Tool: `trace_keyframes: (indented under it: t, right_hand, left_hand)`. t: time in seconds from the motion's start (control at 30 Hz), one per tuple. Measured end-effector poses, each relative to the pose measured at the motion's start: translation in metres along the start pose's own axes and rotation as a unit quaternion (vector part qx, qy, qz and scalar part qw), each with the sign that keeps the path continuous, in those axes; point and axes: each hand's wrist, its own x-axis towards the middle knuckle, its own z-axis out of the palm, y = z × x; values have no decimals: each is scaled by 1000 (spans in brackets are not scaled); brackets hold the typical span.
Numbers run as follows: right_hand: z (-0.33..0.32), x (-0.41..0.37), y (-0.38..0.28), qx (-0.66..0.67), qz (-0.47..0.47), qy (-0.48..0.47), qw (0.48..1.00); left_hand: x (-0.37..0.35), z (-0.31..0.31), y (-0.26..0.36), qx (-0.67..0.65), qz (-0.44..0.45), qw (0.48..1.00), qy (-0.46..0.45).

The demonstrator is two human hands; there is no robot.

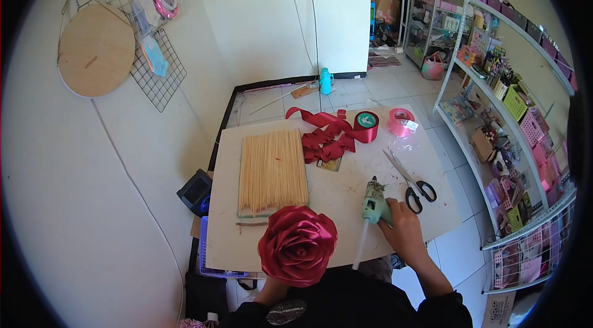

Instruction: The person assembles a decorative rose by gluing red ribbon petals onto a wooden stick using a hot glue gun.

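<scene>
A large dark red rose made of satin ribbon is held up near my body by my left hand. The bloom covers the fingers of that hand, so only the wrist side shows. My right hand is wrapped round the handle of a mint green hot glue gun. Its nozzle points away from me, and a clear glue stick juts out at the back. Beyond the gun lie black-handled scissors, blades partly apart. Thin wooden skewers lie side by side in front of the rose.
On the white tabletop, a red ribbon roll, cut ribbon pieces and pink tape lie at the far side. Loaded shelves stand to the right. A turquoise bottle is on the floor behind.
</scene>
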Motion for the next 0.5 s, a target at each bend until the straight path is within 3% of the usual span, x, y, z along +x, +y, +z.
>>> trace_keyframes:
  t: [0.27,0.37,0.43,0.47,0.5]
  right_hand:
    - [8,-5,8,-78,1,-36,996]
    - [-17,-5,-13,-111,-36,13,993]
    - [-42,-3,-38,207,-114,-27,971]
    - [-52,-4,-49,207,-108,-25,972]
    - [-60,-5,-60,293,-162,-1,942]
  left_hand:
    - [-11,1,-4,-123,-107,986,-28]
    - [-10,3,-8,-150,-130,979,-39]
    - [-10,6,-10,-165,-145,974,-46]
    - [-11,7,-12,-171,-150,972,-49]
    - [-11,9,-13,-177,-158,970,-51]
